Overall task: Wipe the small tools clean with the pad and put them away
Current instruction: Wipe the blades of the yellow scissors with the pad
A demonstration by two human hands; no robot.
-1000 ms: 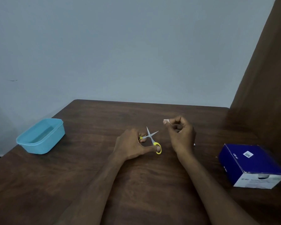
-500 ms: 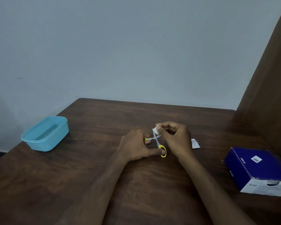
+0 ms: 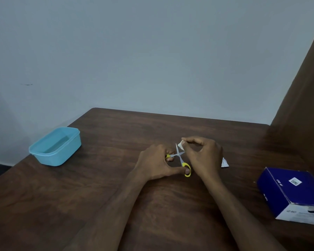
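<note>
Small scissors (image 3: 179, 155) with yellow handles and silver blades are spread wide apart just above the dark wooden table (image 3: 107, 187). My left hand (image 3: 155, 162) grips them by the handle loops, thumb on the near loop. My right hand (image 3: 201, 156) pinches a small white pad (image 3: 181, 143) between thumb and fingertips, and the pad touches the upper blade near its tip. Part of the far handle is hidden behind my left fingers.
A light blue plastic tub (image 3: 55, 146) stands uncovered at the table's left edge. A torn white wrapper (image 3: 224, 163) lies just right of my right hand. A dark blue carton (image 3: 294, 194) sits at the right edge, beside a brown panel (image 3: 301, 98).
My right hand came in from the right with the pad, met the scissor blades, and has now slid the pad up toward the tip of the upper blade. My left hand stays put.
</note>
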